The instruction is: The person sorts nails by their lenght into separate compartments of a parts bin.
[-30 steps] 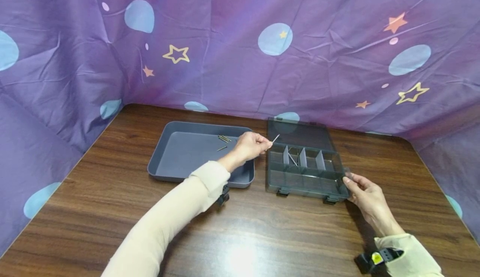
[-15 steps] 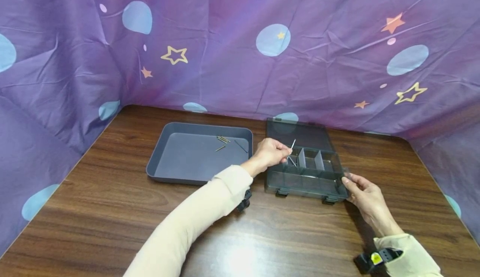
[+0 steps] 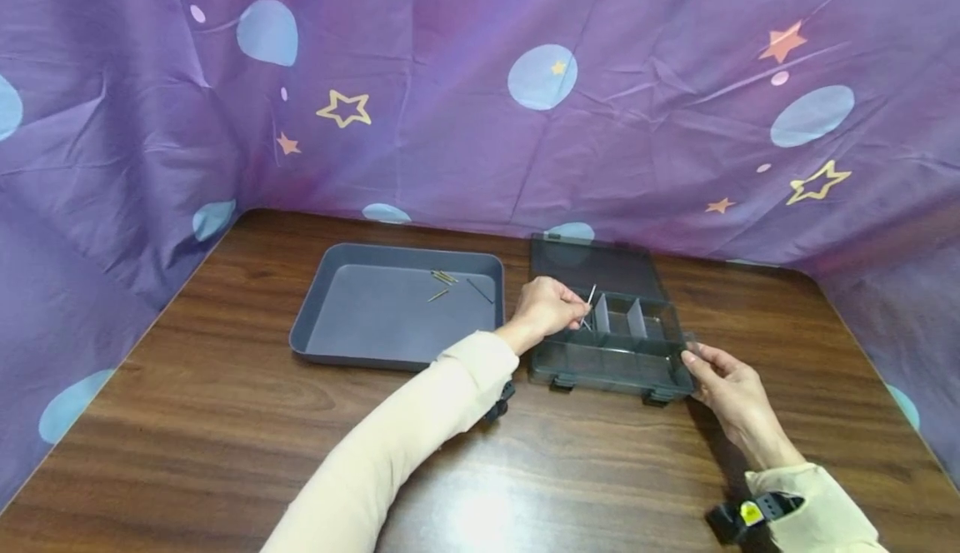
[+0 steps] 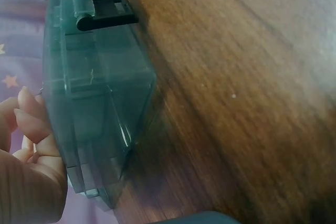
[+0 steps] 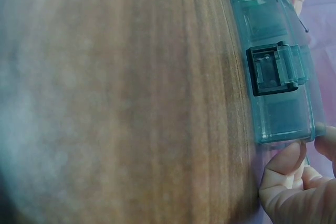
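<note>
My left hand (image 3: 551,307) pinches a thin silver nail (image 3: 592,293) between thumb and fingers, tilted above the left part of the back row in the smoky plastic compartment box (image 3: 611,366). More silver nails lie in that row, mostly hidden by the hand. The box's lid (image 3: 596,268) is folded back on the table. At the box's right end my right hand (image 3: 738,399) grips the edge with thumb and fingers; in the right wrist view, the thumb (image 5: 286,161) touches the end wall. The left wrist view has the left hand (image 4: 34,166) beside the box, its nail hardly visible.
A grey tray (image 3: 322,341) stands left of the box. In it lie several brass-coloured nails (image 3: 442,276) and one dark thin nail (image 3: 480,291). Two latches (image 3: 562,382) stick out at the box's front. A purple patterned cloth (image 3: 450,120) hangs behind the wooden table (image 3: 187,420).
My left hand has carried the silver nail rightward from the tray's right edge to over the box's back row and lowered it slightly. The right hand keeps its grip.
</note>
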The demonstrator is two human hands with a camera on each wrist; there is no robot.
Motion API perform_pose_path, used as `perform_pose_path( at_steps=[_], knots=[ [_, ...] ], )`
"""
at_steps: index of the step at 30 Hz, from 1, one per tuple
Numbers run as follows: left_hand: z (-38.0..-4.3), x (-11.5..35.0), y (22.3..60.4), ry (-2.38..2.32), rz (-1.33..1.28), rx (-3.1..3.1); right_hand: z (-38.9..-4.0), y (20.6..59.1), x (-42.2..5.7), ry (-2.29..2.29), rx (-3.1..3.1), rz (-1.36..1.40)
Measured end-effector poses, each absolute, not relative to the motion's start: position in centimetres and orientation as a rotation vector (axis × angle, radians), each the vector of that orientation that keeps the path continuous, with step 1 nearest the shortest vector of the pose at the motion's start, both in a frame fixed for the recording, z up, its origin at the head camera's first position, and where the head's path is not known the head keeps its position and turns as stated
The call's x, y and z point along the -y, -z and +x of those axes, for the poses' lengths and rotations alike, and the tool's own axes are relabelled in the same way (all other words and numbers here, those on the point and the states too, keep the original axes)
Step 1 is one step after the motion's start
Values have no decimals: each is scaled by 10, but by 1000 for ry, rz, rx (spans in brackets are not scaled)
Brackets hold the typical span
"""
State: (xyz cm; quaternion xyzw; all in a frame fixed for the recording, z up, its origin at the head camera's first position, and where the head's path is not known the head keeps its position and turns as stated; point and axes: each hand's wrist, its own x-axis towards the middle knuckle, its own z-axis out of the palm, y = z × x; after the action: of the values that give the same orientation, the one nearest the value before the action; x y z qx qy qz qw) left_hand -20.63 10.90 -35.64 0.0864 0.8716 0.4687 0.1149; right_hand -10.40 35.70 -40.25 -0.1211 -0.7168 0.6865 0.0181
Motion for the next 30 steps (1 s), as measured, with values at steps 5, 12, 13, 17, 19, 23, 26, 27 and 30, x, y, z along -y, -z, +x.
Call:
perform_pose_path(
  at_steps=[5, 12, 13, 17, 19, 23, 26, 27, 30],
  knots=[
    [-205, -109, 358, -1328, 309, -2602, -103, 402, -357, -2125, 2238, -366],
    [-203, -110, 360, -1416, 308, -2555, -104, 400, -361, -2104, 2242, -338],
    [-203, -110, 361, -1426, 306, -2545, -103, 401, -361, -2112, 2232, -330],
    [-204, -109, 364, -1472, 302, -2509, -103, 402, -361, -2158, 2189, -297],
    [-204, -109, 365, -1496, 291, -2490, -103, 403, -360, -2163, 2185, -294],
    [-205, -106, 365, -1551, 291, -2454, -103, 403, -361, -2151, 2195, -287],
    [-205, -103, 363, -1602, 287, -2420, -104, 403, -362, -2147, 2194, -276],
    [-205, -101, 362, -1617, 284, -2405, -104, 403, -363, -2148, 2195, -273],
    [-207, -95, 361, -1658, 268, -2368, -105, 402, -364, -2154, 2196, -276]
  ],
)
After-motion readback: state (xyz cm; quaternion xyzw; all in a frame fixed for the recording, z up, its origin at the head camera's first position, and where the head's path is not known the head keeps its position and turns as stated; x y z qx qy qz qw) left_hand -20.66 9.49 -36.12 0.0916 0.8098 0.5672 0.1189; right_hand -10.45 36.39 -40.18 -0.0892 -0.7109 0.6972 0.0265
